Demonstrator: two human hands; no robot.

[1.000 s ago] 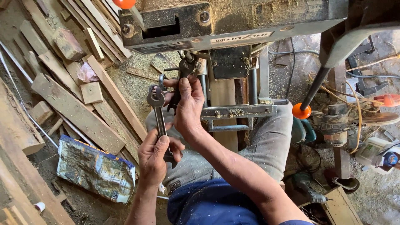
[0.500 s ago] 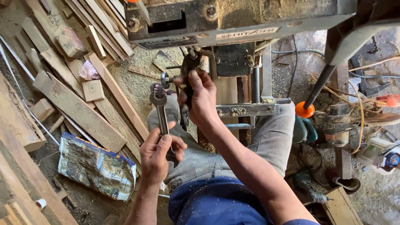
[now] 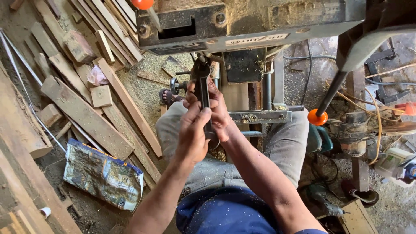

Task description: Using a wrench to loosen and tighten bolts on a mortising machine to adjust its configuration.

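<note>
Dark steel spanner (image 3: 203, 97), long and worn, now sits in both my hands; half a second ago only my left hand (image 3: 193, 134) held it lower down. My right hand (image 3: 221, 115) has joined, both grips pressed tight around its shaft. Its head meets a fitting under the grey metal machine (image 3: 260, 21), above scattered wooden offcuts (image 3: 86, 112).

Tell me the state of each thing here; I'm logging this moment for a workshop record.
Left hand: closed around the wrench handle.
Right hand: gripping the same wrench.
Wrench: held upright, head up under the machine.
Machine: dusty with sawdust.
Printed bag: lying crumpled on the floor.
Wood planks: scattered flat.
</note>
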